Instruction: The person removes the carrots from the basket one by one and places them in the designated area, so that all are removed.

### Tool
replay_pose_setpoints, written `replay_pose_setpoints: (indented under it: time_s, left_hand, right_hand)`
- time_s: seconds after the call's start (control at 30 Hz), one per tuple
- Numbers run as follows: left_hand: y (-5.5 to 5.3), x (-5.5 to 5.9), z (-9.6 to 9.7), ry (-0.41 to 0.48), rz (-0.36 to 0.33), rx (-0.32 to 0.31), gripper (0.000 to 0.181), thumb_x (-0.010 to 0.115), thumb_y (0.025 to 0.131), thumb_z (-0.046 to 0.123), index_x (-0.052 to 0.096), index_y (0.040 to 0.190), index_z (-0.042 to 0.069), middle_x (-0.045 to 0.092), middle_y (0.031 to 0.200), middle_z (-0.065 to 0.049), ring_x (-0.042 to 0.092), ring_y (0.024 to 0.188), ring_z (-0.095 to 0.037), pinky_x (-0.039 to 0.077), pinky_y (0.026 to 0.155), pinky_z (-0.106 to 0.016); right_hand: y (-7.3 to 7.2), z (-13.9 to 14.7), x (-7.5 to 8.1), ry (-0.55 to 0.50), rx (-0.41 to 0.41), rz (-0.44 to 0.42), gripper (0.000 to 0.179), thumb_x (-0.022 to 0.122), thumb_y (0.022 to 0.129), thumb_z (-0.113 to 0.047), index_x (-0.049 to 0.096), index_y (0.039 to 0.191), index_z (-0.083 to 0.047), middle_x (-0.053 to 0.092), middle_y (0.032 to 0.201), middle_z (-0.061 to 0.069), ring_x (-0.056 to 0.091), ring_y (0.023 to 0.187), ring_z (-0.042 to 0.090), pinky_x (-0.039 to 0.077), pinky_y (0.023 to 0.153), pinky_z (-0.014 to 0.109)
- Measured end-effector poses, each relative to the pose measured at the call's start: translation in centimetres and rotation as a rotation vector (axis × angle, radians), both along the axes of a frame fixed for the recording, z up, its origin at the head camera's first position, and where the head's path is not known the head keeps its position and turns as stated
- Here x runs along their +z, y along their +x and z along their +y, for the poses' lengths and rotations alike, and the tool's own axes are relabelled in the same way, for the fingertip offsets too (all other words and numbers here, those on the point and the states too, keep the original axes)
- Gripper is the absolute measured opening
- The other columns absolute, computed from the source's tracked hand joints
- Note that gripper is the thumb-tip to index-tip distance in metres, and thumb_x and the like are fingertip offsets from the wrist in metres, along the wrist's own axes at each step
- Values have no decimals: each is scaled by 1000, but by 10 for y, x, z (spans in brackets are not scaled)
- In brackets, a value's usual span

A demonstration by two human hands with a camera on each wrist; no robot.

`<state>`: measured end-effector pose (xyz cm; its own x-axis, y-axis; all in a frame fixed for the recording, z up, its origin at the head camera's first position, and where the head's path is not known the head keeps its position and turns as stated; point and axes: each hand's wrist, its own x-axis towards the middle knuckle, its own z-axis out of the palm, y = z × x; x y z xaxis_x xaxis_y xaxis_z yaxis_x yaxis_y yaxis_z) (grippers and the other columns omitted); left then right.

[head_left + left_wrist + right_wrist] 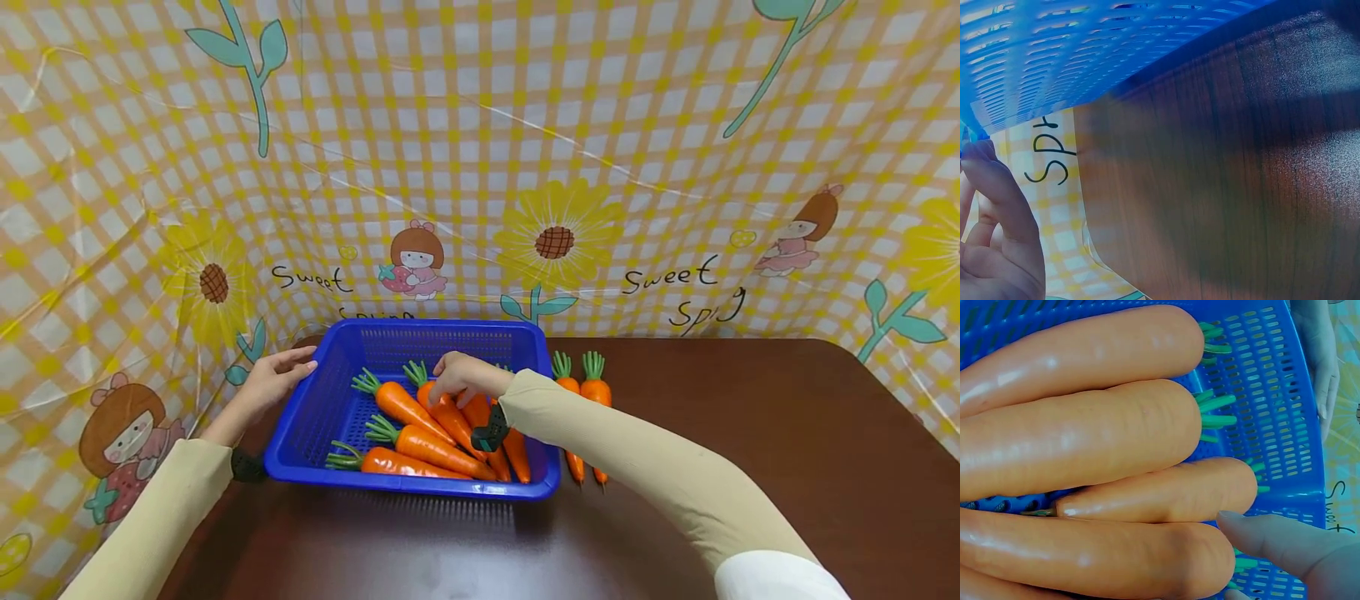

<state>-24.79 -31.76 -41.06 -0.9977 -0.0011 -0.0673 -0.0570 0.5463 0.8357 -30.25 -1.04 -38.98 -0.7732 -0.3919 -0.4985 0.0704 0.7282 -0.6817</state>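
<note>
A blue plastic basket (279, 450) holds several orange carrots with cut green stems. My right hand (471, 377) reaches down into it from the right. In the right wrist view the thumb (1272, 537) lies on one side of a carrot (1147, 559), close to its stem end, and a fingertip shows on the other side; most of the fingers are hidden. Beside it lie other carrots (1079, 434). My left hand (266, 387) is at the basket's left rim, fingertips touching it with the fingers fairly straight; in the left wrist view these fingers (1004, 194) meet the rim from outside.
Two carrots (597, 390) lie on the brown table (712, 400) just right of the basket, partly behind my right sleeve. A yellow checked cloth (465, 150) with flowers and cartoon figures hangs behind the table and along its sides.
</note>
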Motion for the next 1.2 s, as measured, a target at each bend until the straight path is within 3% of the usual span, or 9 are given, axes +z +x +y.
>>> replay_pose_setpoints:
  time_s: [0.13,0.3,0.57,0.9,1.07,1.2]
  left_hand:
    - [2,-3,2,-1,7,2,59,53,98,39,41,146,7,53,134,-25,58,89,-2,50,76,-21]
    - [2,-2,3,4,0,-1,61,54,97,41,41,146,6,52,133,-26,59,87,-3,51,76,-22]
    - [1,-2,4,-22,-7,2,63,54,97,44,41,147,8,49,139,-25,56,110,-24,49,82,-25]
    - [3,-1,2,-19,-8,9,62,54,97,42,41,146,7,52,134,-25,58,94,-9,49,78,-23]
    - [2,-2,3,-21,-4,2,62,53,97,43,40,147,8,51,135,-25,58,104,-16,49,82,-25]
    - [3,-2,3,-24,1,19,61,54,97,42,42,146,8,57,127,-21,59,97,-13,50,79,-24]
  right_hand:
    - [2,-3,-7,37,9,37,55,75,80,-8,53,130,0,52,133,14,56,118,29,54,89,38]
    - [0,-6,-10,128,22,101,57,78,78,-10,54,129,0,53,135,12,58,115,27,56,83,33]
    - [-5,-9,-16,195,-19,146,50,85,72,-14,58,112,-2,60,111,12,64,96,24,57,67,27]
    - [-3,-10,-14,195,-15,173,45,87,68,-17,69,107,-3,65,109,9,66,90,22,56,64,25]
    - [1,-8,-11,187,-16,177,46,86,69,-17,72,111,-6,67,115,8,66,94,22,56,65,25]
    - [2,-8,-10,162,-27,168,48,86,69,-15,70,113,-5,65,117,9,65,95,23,57,66,25]
